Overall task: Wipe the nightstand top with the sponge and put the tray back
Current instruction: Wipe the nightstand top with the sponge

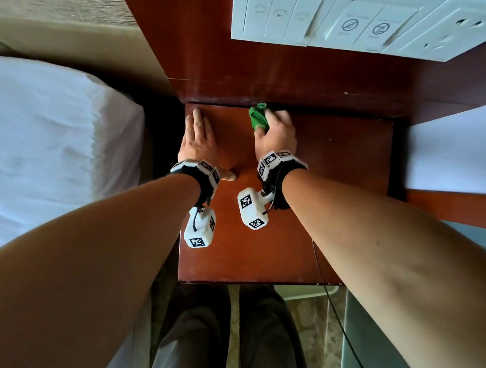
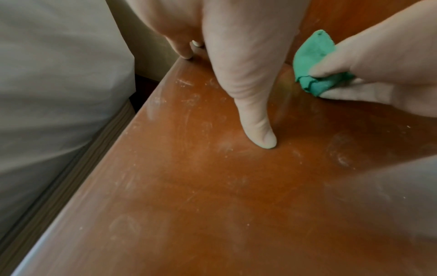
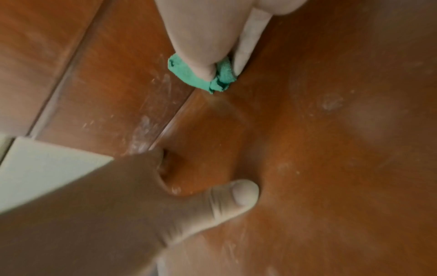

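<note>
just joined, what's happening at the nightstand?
A person is wiping the nightstand top. The right hand grips a green sponge and presses it at the back edge, by the wall panel. The left hand rests flat near the back left corner. Smudges still show on the wood in the wrist views. No tray is clearly visible.

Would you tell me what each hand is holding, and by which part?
The right hand grips the bunched green sponge by its near end; the left hand holds nothing.
</note>
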A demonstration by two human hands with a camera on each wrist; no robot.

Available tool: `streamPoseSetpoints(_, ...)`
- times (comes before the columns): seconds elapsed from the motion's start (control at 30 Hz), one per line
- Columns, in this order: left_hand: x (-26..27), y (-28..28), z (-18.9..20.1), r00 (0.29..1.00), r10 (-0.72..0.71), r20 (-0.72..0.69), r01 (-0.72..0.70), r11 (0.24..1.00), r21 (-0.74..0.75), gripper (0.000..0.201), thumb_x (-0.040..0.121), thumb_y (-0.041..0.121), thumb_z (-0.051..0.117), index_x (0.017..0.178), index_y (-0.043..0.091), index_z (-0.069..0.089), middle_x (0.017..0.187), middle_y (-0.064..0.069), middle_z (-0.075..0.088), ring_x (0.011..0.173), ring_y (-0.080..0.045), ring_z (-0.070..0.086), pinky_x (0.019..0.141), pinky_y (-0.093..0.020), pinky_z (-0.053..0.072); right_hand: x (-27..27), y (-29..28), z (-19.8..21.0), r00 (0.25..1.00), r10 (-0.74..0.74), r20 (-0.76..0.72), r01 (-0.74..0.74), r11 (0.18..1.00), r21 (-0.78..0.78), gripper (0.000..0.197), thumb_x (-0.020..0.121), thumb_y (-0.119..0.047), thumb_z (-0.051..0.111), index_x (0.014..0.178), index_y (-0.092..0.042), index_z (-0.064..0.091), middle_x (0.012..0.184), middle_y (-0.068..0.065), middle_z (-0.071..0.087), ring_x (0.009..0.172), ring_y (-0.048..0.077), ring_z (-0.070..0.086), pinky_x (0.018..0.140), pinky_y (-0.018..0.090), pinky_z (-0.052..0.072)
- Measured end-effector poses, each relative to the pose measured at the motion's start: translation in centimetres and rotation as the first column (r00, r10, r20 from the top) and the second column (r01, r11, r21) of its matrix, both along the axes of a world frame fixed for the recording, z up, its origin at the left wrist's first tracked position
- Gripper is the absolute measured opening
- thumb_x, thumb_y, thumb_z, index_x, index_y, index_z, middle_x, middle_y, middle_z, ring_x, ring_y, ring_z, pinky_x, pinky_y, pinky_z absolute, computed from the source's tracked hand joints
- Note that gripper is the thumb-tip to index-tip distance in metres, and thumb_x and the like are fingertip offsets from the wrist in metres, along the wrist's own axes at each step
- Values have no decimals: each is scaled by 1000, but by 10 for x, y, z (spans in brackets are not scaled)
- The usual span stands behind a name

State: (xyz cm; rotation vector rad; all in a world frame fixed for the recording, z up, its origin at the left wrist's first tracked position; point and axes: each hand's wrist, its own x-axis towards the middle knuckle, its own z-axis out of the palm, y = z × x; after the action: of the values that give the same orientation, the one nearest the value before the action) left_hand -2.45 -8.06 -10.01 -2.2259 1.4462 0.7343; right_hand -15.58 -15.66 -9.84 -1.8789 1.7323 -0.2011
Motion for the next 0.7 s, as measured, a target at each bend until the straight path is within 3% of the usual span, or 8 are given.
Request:
streamPoseSetpoints(0.13,0,-3,-1,1000,-8,0,8,1000,11,159,46,81,74,151,-4,-9,158,-25,-18,147,-39,-15,121,-46,-2,19,12,0,970,241,44,-243,968,64,44,80,-20,60,125,-21,63,128,3,56,110,29,56,89,35,47)
streamPoseSetpoints(0.23,1,-3,-7,1000,18,-24,-18,1000,-1,163,40,85,71,153,-1,-8,160,-23,-14,146,-40,-18,122,-48,-4,27,20,5,953,281,109,-292,950,106,42,80,-19,61,122,-19,65,124,4,59,109,27,59,90,36,48)
streamPoseSetpoints(0.37,2,-1,1,999,12,-31,-12,1000,-7,160,43,85,71,152,-4,-6,160,-23,-11,148,-39,-13,121,-46,-1,17,19,13,985,116,130,-124,990,59,43,81,-16,62,124,-14,63,117,8,61,105,26,60,87,28,44)
streamPoseSetpoints(0.53,16,9,15,990,25,-135,-29,999,-23,151,52,61,87,153,4,-10,161,-12,-20,150,-30,-10,120,-40,12,-7,12,11,971,-231,64,234,971,-43,46,83,-14,56,130,-13,56,125,10,52,111,29,55,93,32,45)
streamPoseSetpoints(0.7,45,26,16,994,0,-105,-2,1000,-20,159,44,61,89,153,3,-10,162,-12,-16,150,-30,-9,122,-41,10,2,12,8,972,-231,-52,232,973,10,37,86,-13,56,123,-16,59,124,7,50,111,31,55,85,35,48)
